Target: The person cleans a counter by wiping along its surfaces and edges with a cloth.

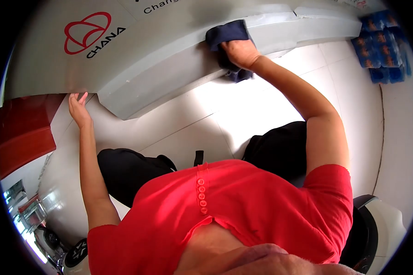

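My right hand [241, 54] is closed around a dark blue cloth [229, 33], pressing it against the grey ledge [165, 75] that runs along the base of a grey panel. Part of the cloth hangs below the hand over the ledge's lower edge. On the left, my left hand [80, 110] has its fingers stretched out, with the tips at the bottom edge of the grey panel [147, 34]. Nothing shows in that hand. The panel carries a red emblem [87, 33] and black lettering reading CHANA.
Pale floor tiles [183, 133] lie beneath my bent, black-clothed knees. A dark red furniture piece [25, 133] stands at the left. Blue plastic-wrapped packs [381, 48] are stacked at the far right by the white wall. Behind me at lower right is a black-and-white object [371, 229].
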### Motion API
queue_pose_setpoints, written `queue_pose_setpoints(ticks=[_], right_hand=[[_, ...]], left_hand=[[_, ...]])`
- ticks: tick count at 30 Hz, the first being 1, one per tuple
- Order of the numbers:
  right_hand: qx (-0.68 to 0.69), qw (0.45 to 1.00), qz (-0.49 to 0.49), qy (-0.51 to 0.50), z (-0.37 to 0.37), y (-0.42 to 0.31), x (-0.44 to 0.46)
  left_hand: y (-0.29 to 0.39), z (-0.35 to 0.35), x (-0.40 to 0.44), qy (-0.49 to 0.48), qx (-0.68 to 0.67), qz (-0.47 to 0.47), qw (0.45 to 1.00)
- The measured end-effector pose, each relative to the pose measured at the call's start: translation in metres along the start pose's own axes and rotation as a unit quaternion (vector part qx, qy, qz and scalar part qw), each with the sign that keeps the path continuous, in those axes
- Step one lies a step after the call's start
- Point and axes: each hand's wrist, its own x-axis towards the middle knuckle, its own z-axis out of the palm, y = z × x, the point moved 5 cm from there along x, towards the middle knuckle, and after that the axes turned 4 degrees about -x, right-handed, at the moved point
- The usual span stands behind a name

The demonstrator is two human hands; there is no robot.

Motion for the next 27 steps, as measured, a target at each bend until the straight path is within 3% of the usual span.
queue_pose_setpoints(ticks=[3,4,8,13,16,18,23,26,27], right_hand=[[-0.067,0.993,0.088,0.026,0.022,0.071,-0.009],[-0.078,0.989,0.098,0.083,0.013,0.092,-0.013],[-0.053,0.943,0.299,0.139,-0.001,0.197,-0.038],[-0.054,0.895,0.431,0.106,-0.024,0.248,-0.049],[-0.182,0.920,0.334,0.095,-0.016,0.210,-0.042],[-0.194,0.937,0.286,0.059,-0.016,0.185,-0.037],[-0.160,0.911,0.368,0.092,-0.029,0.219,-0.040],[-0.173,0.904,0.383,0.082,-0.022,0.201,-0.028],[-0.196,0.918,0.339,0.054,-0.024,0.181,-0.026]], left_hand=[[-0.006,-0.002,0.004,-0.009,0.007,0.001,1.000],[-0.010,-0.003,0.007,-0.010,0.008,0.001,1.000],[-0.020,-0.003,0.016,-0.010,0.006,0.005,1.000],[-0.013,-0.002,0.013,-0.005,0.009,0.001,1.000],[-0.011,-0.003,0.006,-0.010,0.014,0.006,1.000],[-0.010,-0.002,0.005,-0.010,0.005,0.002,1.000],[-0.013,0.000,0.011,-0.006,0.003,0.004,1.000],[-0.015,-0.002,0.012,-0.004,-0.002,0.002,1.000],[-0.017,-0.003,0.012,-0.007,-0.008,-0.001,1.000]])
